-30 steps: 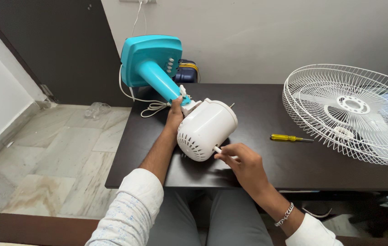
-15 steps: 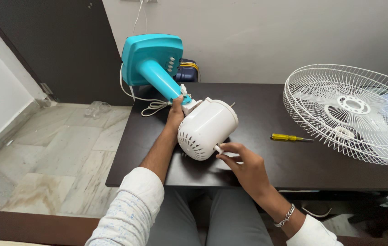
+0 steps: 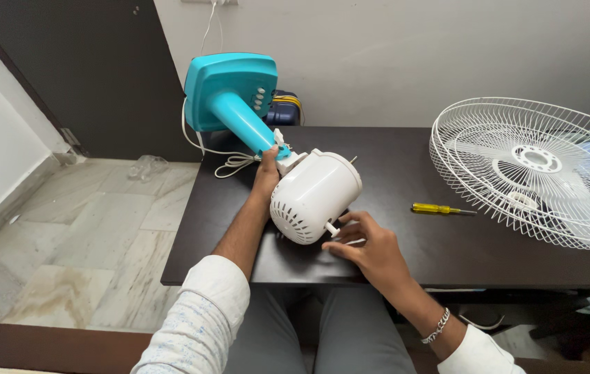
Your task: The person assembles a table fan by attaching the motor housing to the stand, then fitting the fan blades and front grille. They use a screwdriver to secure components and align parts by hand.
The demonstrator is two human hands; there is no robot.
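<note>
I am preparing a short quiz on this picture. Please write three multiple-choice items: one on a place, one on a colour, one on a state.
1. Where does the yellow-handled screwdriver lie?
A. on the dark table
B. on the floor
C. inside the white wire fan guard

2. What colour is the plastic fan base?
A. red
B. turquoise
C. black

3. What does the left hand do?
A. hangs free
B. holds the screwdriver
C. grips the fan neck beside the white motor housing

Key: 1 A, it rests on the tabletop; 2 B, clearly turquoise; 3 C, fingers wrap the neck.

Lighting: bright, even, diffuse daylight. Shadows: soft, short, under motor housing (image 3: 315, 196) toward 5 o'clock on dark table (image 3: 392, 166). Glare: faint sheen on tabletop. Focus: sharp throughout; slight wide-angle stretch at edges.
</note>
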